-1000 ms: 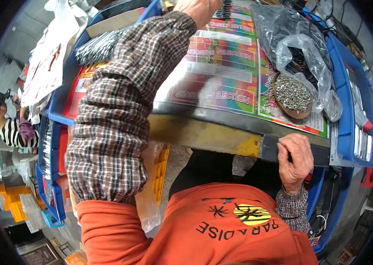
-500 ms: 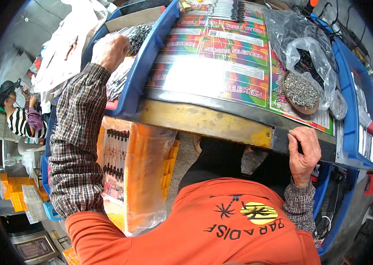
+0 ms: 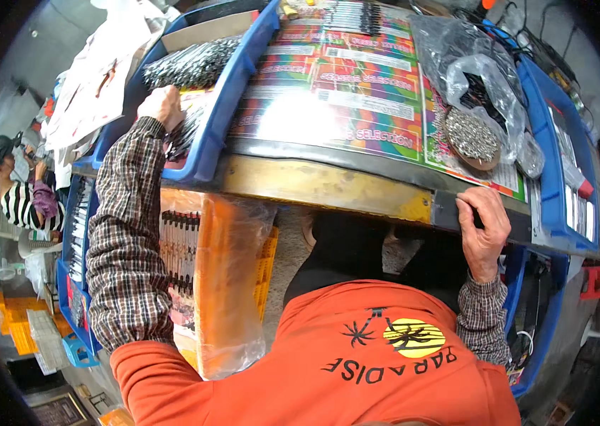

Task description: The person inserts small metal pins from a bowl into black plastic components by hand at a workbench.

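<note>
My left hand (image 3: 163, 108) is down in a blue tray (image 3: 204, 160) at the upper left, fingers curled, their tips hidden. Beside it lie slim silvery, dark-ended rods (image 3: 185, 131) that look like pen parts. Beyond the hand, a heap of similar black-and-clear pen-like pieces (image 3: 197, 62) fills the tray's far section. My right hand (image 3: 484, 231) is closed on the front edge of the workbench (image 3: 328, 192), thumb bent and fingers over the rim.
Colourful printed sheets (image 3: 364, 103) cover the benchtop, with a row of pens (image 3: 352, 18) at the back. On the right are a bowl of small metal parts (image 3: 472, 136), a clear plastic bag (image 3: 502, 92) and another blue tray (image 3: 563, 199). A plastic-lined orange crate (image 3: 225, 284) stands below. A co-worker (image 3: 26, 188) sits far left.
My left hand has moved nearer, from the far heap to the tray's near section, uncovering the heap. My right hand stays on the bench edge. The view has shifted slightly.
</note>
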Action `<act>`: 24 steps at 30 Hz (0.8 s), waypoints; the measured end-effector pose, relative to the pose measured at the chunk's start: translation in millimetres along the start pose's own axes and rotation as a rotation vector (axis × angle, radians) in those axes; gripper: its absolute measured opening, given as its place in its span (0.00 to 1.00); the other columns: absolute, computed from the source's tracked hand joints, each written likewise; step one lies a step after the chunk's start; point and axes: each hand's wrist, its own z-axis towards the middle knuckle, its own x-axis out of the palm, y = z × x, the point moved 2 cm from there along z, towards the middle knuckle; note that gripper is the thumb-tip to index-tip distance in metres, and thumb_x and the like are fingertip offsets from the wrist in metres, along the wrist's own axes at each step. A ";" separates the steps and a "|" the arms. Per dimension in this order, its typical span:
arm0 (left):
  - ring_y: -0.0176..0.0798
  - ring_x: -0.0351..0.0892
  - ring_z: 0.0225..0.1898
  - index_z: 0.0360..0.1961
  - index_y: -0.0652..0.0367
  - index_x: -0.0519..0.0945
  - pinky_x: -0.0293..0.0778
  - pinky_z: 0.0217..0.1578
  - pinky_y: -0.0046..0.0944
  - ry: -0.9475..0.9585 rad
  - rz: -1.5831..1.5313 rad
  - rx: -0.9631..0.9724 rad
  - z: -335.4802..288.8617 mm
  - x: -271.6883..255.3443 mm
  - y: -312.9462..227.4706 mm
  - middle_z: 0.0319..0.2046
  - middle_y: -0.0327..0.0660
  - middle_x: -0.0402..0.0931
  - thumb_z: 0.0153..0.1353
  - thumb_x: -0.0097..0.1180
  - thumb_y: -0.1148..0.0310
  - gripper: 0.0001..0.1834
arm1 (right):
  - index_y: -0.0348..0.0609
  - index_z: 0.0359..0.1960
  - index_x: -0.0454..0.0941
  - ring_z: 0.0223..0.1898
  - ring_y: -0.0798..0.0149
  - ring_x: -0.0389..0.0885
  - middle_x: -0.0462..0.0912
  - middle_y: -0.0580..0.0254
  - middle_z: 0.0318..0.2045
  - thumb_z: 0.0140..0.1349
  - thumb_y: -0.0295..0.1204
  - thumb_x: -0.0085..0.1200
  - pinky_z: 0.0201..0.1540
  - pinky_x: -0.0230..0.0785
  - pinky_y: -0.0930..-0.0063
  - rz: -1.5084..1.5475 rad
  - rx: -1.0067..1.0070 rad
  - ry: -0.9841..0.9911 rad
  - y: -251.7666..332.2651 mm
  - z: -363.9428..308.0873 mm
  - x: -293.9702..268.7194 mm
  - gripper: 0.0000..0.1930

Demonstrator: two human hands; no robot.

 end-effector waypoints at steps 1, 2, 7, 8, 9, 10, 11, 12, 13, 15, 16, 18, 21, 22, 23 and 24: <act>0.53 0.79 0.39 0.29 0.56 0.78 0.75 0.40 0.47 0.016 -0.028 -0.014 0.2 -1.9 2.1 0.32 0.49 0.78 0.47 0.57 0.66 0.08 | 0.35 0.29 0.77 0.31 0.57 0.77 0.78 0.56 0.27 0.50 0.16 0.59 0.36 0.69 0.67 -0.017 0.012 -0.002 -0.5 1.1 -1.3 0.06; 0.54 0.79 0.39 0.32 0.55 0.78 0.75 0.40 0.47 0.039 -0.013 -0.044 -1.6 -2.7 3.9 0.33 0.49 0.78 0.47 0.57 0.65 0.10 | 0.36 0.29 0.77 0.30 0.57 0.77 0.78 0.56 0.27 0.50 0.16 0.59 0.35 0.70 0.68 0.019 0.012 0.017 -1.1 1.9 -2.2 0.06; 0.58 0.78 0.38 0.32 0.55 0.78 0.74 0.38 0.53 0.048 -0.005 0.096 19.4 17.0 42.1 0.33 0.54 0.78 0.55 0.47 0.69 0.08 | 0.38 0.28 0.77 0.31 0.57 0.78 0.79 0.58 0.27 0.50 0.19 0.60 0.36 0.71 0.66 -0.016 -0.005 0.052 -4.2 6.4 -19.5 0.05; 0.59 0.77 0.35 0.29 0.56 0.77 0.73 0.36 0.53 -0.092 -0.065 0.192 22.9 30.4 53.4 0.29 0.54 0.76 0.52 0.48 0.71 0.06 | 0.38 0.28 0.77 0.31 0.56 0.79 0.79 0.58 0.27 0.51 0.21 0.61 0.37 0.71 0.65 -0.061 0.008 0.077 -6.0 8.0 -26.0 0.05; 0.59 0.75 0.34 0.29 0.57 0.76 0.71 0.34 0.53 -0.194 -0.106 0.259 21.3 24.6 44.0 0.27 0.53 0.74 0.50 0.49 0.73 0.05 | 0.39 0.29 0.77 0.32 0.55 0.78 0.79 0.58 0.27 0.51 0.22 0.61 0.37 0.71 0.64 -0.076 0.005 0.059 -11.2 7.3 -30.6 0.05; 0.59 0.73 0.32 0.28 0.58 0.74 0.68 0.33 0.53 -0.072 -0.038 0.191 27.9 28.1 56.5 0.25 0.52 0.72 0.50 0.52 0.73 0.03 | 0.39 0.29 0.77 0.32 0.55 0.78 0.79 0.57 0.28 0.51 0.23 0.61 0.37 0.71 0.65 -0.094 0.009 0.067 -14.0 7.5 -36.6 0.05; 0.57 0.72 0.30 0.26 0.60 0.72 0.67 0.31 0.52 -0.292 -0.134 0.272 26.2 35.8 57.0 0.23 0.52 0.70 0.52 0.54 0.72 0.05 | 0.37 0.29 0.78 0.31 0.56 0.78 0.79 0.56 0.27 0.50 0.20 0.61 0.36 0.70 0.67 -0.087 0.009 0.034 -15.9 7.6 -42.4 0.05; 0.54 0.73 0.28 0.25 0.61 0.71 0.67 0.29 0.50 -0.270 -0.204 0.310 18.2 19.7 53.1 0.22 0.52 0.70 0.52 0.56 0.71 0.07 | 0.37 0.29 0.78 0.31 0.56 0.78 0.79 0.56 0.27 0.50 0.20 0.61 0.36 0.70 0.67 -0.110 0.010 0.034 -21.5 6.8 -48.7 0.05; 0.52 0.73 0.25 0.25 0.61 0.71 0.67 0.27 0.47 -0.264 -0.179 0.325 19.9 19.8 55.5 0.21 0.51 0.70 0.51 0.56 0.73 0.07 | 0.37 0.30 0.78 0.32 0.56 0.78 0.79 0.56 0.28 0.50 0.19 0.61 0.36 0.70 0.67 -0.136 0.011 0.039 -25.3 5.5 -57.0 0.06; 0.52 0.73 0.23 0.25 0.62 0.71 0.67 0.26 0.46 -0.242 -0.199 0.257 21.4 31.0 73.8 0.20 0.51 0.70 0.51 0.55 0.74 0.06 | 0.36 0.30 0.78 0.32 0.56 0.78 0.79 0.56 0.28 0.50 0.20 0.61 0.36 0.70 0.67 -0.197 0.027 0.035 -30.0 6.6 -75.1 0.06; 0.52 0.73 0.23 0.25 0.62 0.71 0.68 0.26 0.46 -0.249 -0.183 0.253 20.5 23.5 62.4 0.20 0.51 0.70 0.51 0.54 0.75 0.05 | 0.36 0.30 0.78 0.32 0.56 0.78 0.80 0.56 0.28 0.51 0.20 0.60 0.36 0.70 0.67 -0.219 0.031 0.044 -33.1 7.0 -82.7 0.06; 0.52 0.75 0.25 0.26 0.63 0.72 0.69 0.28 0.45 -0.279 -0.203 0.224 14.4 11.9 42.8 0.21 0.52 0.72 0.50 0.53 0.76 0.04 | 0.38 0.31 0.78 0.32 0.55 0.77 0.79 0.57 0.28 0.53 0.24 0.59 0.35 0.70 0.66 -0.317 0.044 0.001 -45.2 5.8 -105.5 0.05; 0.52 0.78 0.28 0.29 0.63 0.73 0.71 0.32 0.46 -0.301 -0.268 0.188 14.3 11.2 49.2 0.24 0.52 0.74 0.50 0.53 0.76 0.04 | 0.41 0.31 0.79 0.33 0.54 0.78 0.79 0.58 0.28 0.56 0.29 0.56 0.35 0.70 0.65 -0.471 0.088 -0.044 -63.0 9.7 -138.9 0.05; 0.52 0.78 0.29 0.30 0.62 0.74 0.71 0.32 0.46 -0.269 -0.281 0.178 14.9 12.2 52.8 0.25 0.52 0.75 0.50 0.53 0.75 0.05 | 0.41 0.31 0.79 0.33 0.54 0.79 0.80 0.58 0.29 0.56 0.29 0.56 0.36 0.71 0.65 -0.514 0.110 -0.049 -74.5 10.4 -148.8 0.05; 0.52 0.78 0.30 0.30 0.62 0.74 0.71 0.33 0.46 -0.236 -0.294 0.167 16.6 13.3 56.1 0.26 0.52 0.75 0.51 0.53 0.75 0.05 | 0.41 0.31 0.80 0.34 0.54 0.79 0.81 0.57 0.30 0.57 0.29 0.56 0.36 0.71 0.65 -0.556 0.132 -0.053 -87.9 10.6 -158.5 0.06; 0.51 0.78 0.31 0.32 0.62 0.74 0.72 0.34 0.46 -0.195 -0.277 0.151 13.6 -1.1 40.2 0.27 0.51 0.75 0.51 0.54 0.74 0.06 | 0.41 0.31 0.80 0.34 0.54 0.79 0.81 0.57 0.30 0.57 0.29 0.56 0.36 0.71 0.65 -0.563 0.139 -0.056 -102.2 8.4 -169.3 0.06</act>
